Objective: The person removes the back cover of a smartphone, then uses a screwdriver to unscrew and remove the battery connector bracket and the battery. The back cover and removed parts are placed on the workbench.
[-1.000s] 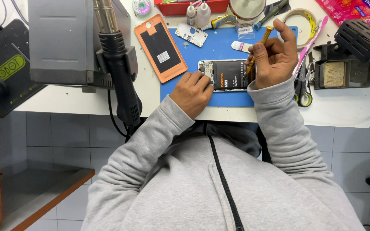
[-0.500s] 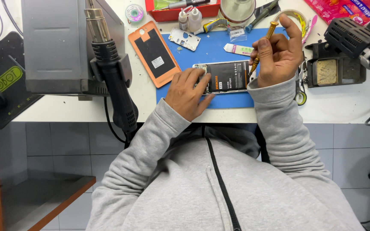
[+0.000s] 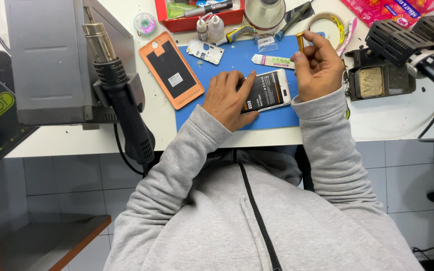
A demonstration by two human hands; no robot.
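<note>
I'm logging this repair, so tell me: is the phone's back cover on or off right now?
Off. The phone lies on the blue mat with its battery exposed under the left hand, and the orange back cover lies apart beside it.

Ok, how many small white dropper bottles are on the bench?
2: the small white dropper bottles stand side by side just below the red tray, above the blue mat. More may be hidden in the tray.

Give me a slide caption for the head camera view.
Left hand steadies an opened phone on a blue mat; right hand holds a yellow-handled tool.
</note>
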